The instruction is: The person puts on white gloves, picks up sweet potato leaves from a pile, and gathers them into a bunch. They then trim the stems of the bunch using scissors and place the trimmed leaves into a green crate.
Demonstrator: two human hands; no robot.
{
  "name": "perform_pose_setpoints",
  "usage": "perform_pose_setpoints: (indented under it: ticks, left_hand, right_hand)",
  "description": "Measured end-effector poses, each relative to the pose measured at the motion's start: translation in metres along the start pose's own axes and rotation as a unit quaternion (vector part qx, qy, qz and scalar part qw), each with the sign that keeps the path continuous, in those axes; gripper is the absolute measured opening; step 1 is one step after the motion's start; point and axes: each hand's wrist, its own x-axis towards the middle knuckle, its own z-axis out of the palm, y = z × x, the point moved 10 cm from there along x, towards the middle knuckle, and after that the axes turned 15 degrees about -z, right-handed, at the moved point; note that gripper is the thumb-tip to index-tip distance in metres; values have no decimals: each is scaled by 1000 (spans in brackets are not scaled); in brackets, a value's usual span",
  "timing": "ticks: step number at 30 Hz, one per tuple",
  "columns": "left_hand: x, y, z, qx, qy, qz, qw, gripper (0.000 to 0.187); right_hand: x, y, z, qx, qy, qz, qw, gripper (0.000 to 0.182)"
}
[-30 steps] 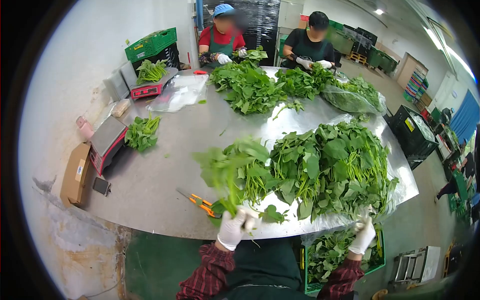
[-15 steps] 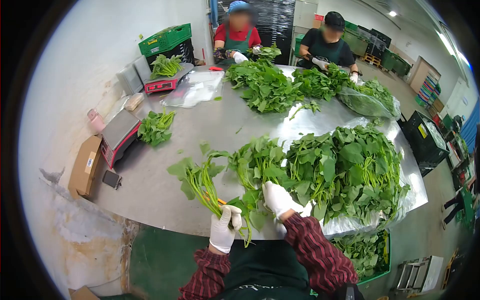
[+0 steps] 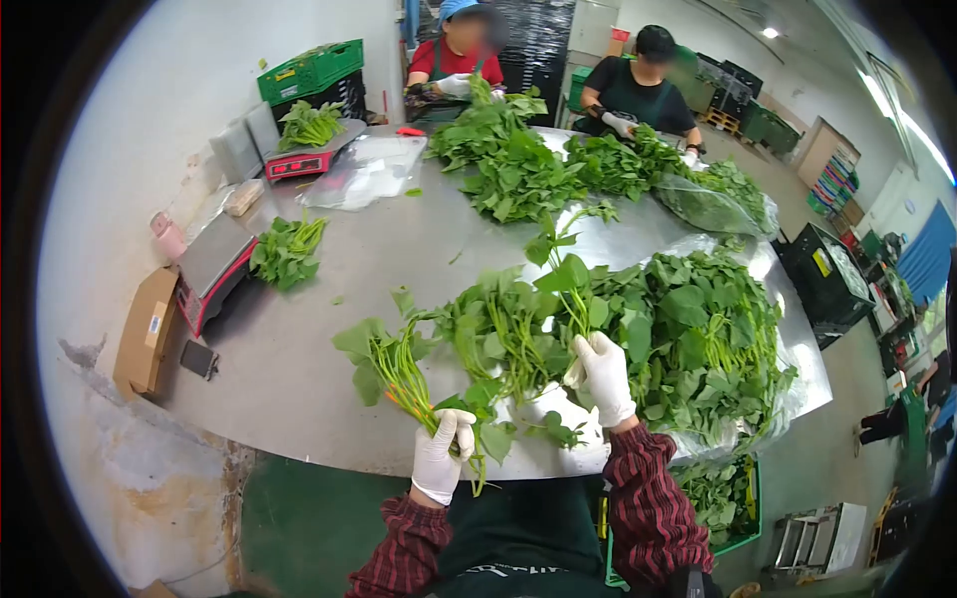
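My left hand [image 3: 442, 453], in a white glove, is closed round the lower stems of a bunch of leafy greens [image 3: 394, 364]; something orange shows among the stems. My right hand [image 3: 603, 377], also gloved, pinches a leafy sprig [image 3: 566, 279] that stands upright above its fingers. Between the hands a loose heap of greens [image 3: 503, 324] lies on the metal table [image 3: 389, 254]. Just right of my right hand is a large pile of greens [image 3: 698, 339], spread over clear plastic.
Two red scales [image 3: 229, 269] [image 3: 299, 162] stand at the left, with a small bunch [image 3: 287, 252] beside the nearer one. Two co-workers [image 3: 454, 65] [image 3: 643, 90] handle greens across the table. A green crate [image 3: 738, 513] of greens sits below the right front edge.
My right hand has moved right and up from the heap, now with a sprig raised in it. My left hand still holds its bunch. The red-shirted co-worker's hands have risen.
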Motion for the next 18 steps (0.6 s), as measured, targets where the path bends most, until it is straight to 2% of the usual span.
perform_pose_setpoints:
  ticks: [2, 3, 4, 6, 7, 8, 9, 10, 12, 13, 15, 17, 18]
  left_hand:
    - [3, -6, 13, 20, -2, -10, 1000, 30]
    - [3, -9, 16, 35, -2, -13, 999, 30]
    - [2, -11, 18, 51, 0, -15, 999, 29]
    - [1, -10, 17, 58, 9, -15, 998, 29]
    - [-1, -7, 14, 66, 20, -14, 998, 29]
    - [-2, -5, 12, 68, 25, -12, 997, 29]
    - [-2, -2, 9, 57, 32, -7, 998, 28]
    - [-4, 1, 6, 47, 38, -3, 998, 28]
    - [-3, 1, 1, 42, 44, -5, 998, 28]
    - [-2, 0, -1, 32, 48, -8, 998, 27]
    - [1, -2, 0, 30, 46, -11, 998, 27]
    - [2, -7, 0, 30, 44, -20, 998, 27]
    - [3, -10, 0, 28, 45, -28, 998, 27]
  right_hand:
    - [-16, -15, -12, 32, 10, 0, 999, 19]
    - [-24, -26, -26, -24, 24, -32, 999, 17]
    - [-39, -45, -34, 45, 68, 3, 997, 16]
    - [-63, -58, -78, 61, 175, -37, 982, 16]
    - [-75, -55, -117, -85, 230, -99, 964, 18]
    - [-92, -54, -154, -228, 278, -159, 919, 19]
    - [-111, -32, -188, -99, 359, -102, 922, 21]
    - [-134, -6, -214, 32, 431, -40, 901, 24]
    - [-174, 57, -252, 59, 512, 67, 854, 24]
    - [-185, 63, -251, 59, 511, 66, 855, 24]
    - [-187, 66, -250, -86, 425, 108, 895, 22]
    - [-148, 44, -202, -145, 341, 34, 928, 16]
    - [-127, 27, -157, -97, 248, 37, 963, 14]
